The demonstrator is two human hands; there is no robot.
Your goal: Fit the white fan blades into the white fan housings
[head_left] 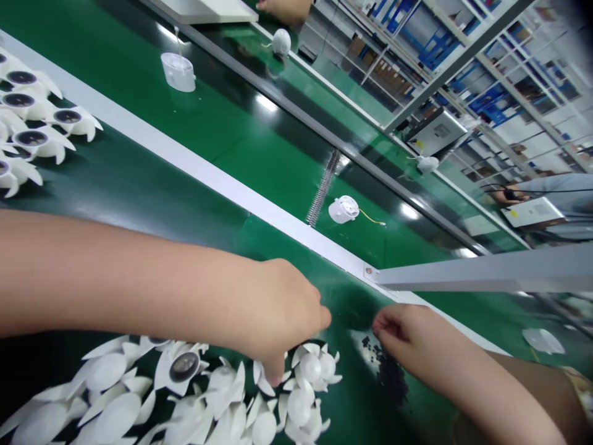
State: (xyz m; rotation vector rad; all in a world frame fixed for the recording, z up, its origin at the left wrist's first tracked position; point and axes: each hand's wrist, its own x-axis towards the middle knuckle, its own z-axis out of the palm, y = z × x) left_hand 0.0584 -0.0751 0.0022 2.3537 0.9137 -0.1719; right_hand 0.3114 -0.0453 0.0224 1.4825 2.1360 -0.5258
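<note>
White fan pieces (189, 414) are crowding the near left of a dark green work surface (162, 191), most turning rounded caps upward with blades curving out around them; being round, they are showing no clear long axis. Behind them at far left, more fan pieces (32, 139) are sitting with dark hollows facing up. The left hand (285, 315) is bending over the right end of the near heap, thumb pointing down at a partly covered piece; I cannot tell whether its fingers are pinching it. Beyond a slanting white rail (185, 167), white housings (343, 210) are standing on a glossy green strip (222, 148). The right hand (405, 334) is curling its fingertips inward just beside small black pieces (391, 377), which are lying in a streak running toward the camera; whether it is pinching one, I cannot tell. Shelving (393, 68) is filling the background, and a person's grey sleeve (560, 185) is showing at far right.
</note>
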